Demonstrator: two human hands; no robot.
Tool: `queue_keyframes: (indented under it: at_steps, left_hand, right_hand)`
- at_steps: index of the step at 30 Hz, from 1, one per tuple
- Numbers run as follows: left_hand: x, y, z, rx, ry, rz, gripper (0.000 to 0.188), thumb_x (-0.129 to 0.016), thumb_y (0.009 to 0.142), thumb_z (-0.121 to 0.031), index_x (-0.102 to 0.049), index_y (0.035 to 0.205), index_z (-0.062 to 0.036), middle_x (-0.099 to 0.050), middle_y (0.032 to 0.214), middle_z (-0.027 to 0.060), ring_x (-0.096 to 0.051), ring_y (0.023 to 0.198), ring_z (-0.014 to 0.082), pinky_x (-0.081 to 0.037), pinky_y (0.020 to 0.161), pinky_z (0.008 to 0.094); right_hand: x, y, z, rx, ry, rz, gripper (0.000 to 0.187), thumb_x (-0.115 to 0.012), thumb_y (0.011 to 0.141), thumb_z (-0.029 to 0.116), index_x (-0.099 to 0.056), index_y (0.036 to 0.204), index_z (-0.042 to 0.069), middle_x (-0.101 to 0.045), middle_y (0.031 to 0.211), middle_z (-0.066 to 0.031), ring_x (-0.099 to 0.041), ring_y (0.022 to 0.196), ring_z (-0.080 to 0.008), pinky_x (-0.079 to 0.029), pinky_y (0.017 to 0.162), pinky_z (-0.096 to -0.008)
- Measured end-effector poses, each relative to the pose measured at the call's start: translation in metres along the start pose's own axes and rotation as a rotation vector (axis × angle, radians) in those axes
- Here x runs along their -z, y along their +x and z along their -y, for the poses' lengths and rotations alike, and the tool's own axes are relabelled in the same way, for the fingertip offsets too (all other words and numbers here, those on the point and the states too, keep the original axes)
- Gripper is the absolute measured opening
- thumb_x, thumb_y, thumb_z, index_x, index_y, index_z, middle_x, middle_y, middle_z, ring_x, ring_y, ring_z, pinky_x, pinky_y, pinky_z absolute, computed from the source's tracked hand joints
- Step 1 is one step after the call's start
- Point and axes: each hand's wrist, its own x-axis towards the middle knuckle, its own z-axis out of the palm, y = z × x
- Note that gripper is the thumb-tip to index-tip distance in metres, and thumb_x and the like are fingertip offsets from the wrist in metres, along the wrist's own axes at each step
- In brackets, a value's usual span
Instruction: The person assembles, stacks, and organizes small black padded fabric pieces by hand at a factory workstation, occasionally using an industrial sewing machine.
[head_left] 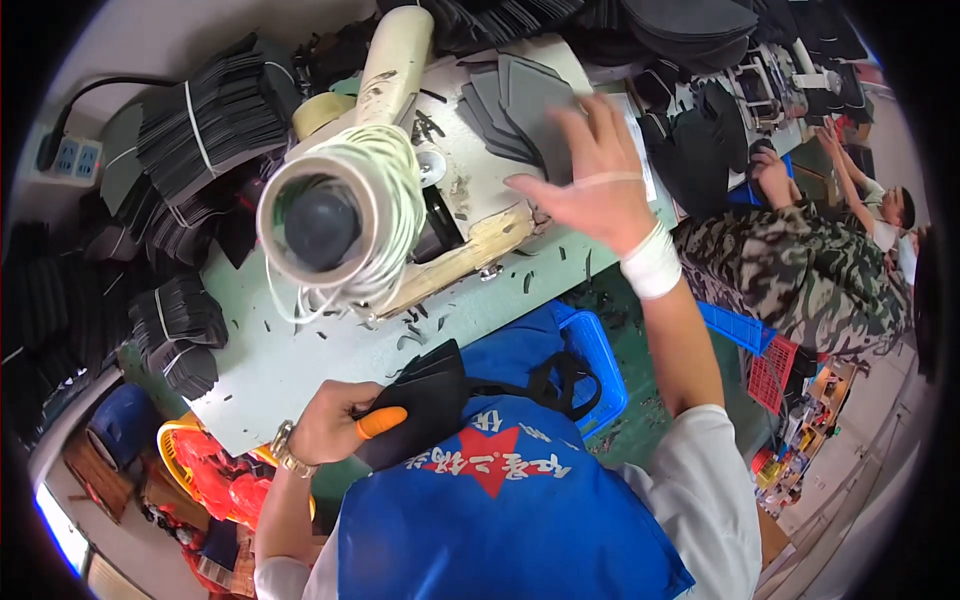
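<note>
My left hand (328,422) is closed on a small stack of black, curved-edged sheet pieces (428,392), held low in front of my blue apron (450,530). An orange finger cover (382,422) sits on that hand, and a metal-banded watch is at its wrist. My right hand (605,180), wrapped in white at the wrist, reaches over the machine bed with its fingers spread and slightly blurred. Under and beside its fingers lie dark grey flat pieces (522,105), fanned on the bed; whether the fingertips touch them I cannot tell.
A pale machine arm (395,65) carries hanks of white cord (395,190). Black scraps litter the green table (500,300). Tied stacks of black pieces (215,115) stand at left. A blue basket (600,360) is below the edge; a person in camouflage (800,270) sits at right.
</note>
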Motion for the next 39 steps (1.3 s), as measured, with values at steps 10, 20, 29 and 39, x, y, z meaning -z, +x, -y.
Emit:
queue_keyframes:
  at_steps: [10, 20, 29, 39]
  left_hand:
    - [-0.009, 0.047, -0.012, -0.143, -0.213, -0.037, 0.030, -0.080, 0.073, -0.019, -0.067, 0.092, 0.0013, -0.067, 0.081, 0.0053, -0.060, 0.074, 0.0098, -0.048, 0.067, 0.0245]
    - [0.014, 0.052, -0.026, -0.052, -0.078, -0.086, 0.026, -0.068, 0.084, -0.017, -0.064, 0.099, 0.0034, -0.064, 0.078, 0.0111, -0.056, 0.071, 0.0123, -0.046, 0.067, 0.0287]
    - [0.082, 0.078, -0.008, -0.132, -0.041, -0.127, 0.026, -0.067, 0.086, -0.020, -0.068, 0.103, -0.0009, -0.069, 0.091, 0.0036, -0.059, 0.084, 0.0071, -0.047, 0.079, 0.0254]
    - [0.079, 0.090, 0.004, -0.338, -0.515, 0.064, 0.041, -0.069, 0.082, -0.015, -0.058, 0.119, -0.0015, -0.062, 0.116, 0.0131, -0.059, 0.104, 0.0230, -0.046, 0.094, 0.0362]
  right_hand:
    - [0.033, -0.029, 0.058, -0.044, 0.442, 0.230, 0.074, -0.076, 0.071, 0.032, -0.043, 0.130, 0.000, -0.050, 0.121, -0.0199, -0.051, 0.110, -0.0340, -0.043, 0.092, -0.0414]
    - [0.027, -0.066, 0.111, -0.631, 1.457, 0.718, 0.028, -0.069, 0.082, 0.018, -0.062, 0.099, -0.003, -0.067, 0.086, -0.0099, -0.060, 0.078, -0.0100, -0.049, 0.070, -0.0281]
    - [0.006, -0.026, 0.074, -0.369, 0.828, 0.563, 0.024, -0.070, 0.077, 0.012, -0.064, 0.098, 0.000, -0.065, 0.079, -0.0141, -0.064, 0.068, -0.0213, -0.050, 0.066, -0.0293]
    - [-0.013, 0.007, 0.065, 0.057, 0.581, 0.564, 0.013, -0.066, 0.074, 0.012, -0.063, 0.082, 0.002, -0.061, 0.082, -0.0125, -0.058, 0.081, -0.0313, -0.048, 0.075, -0.0405]
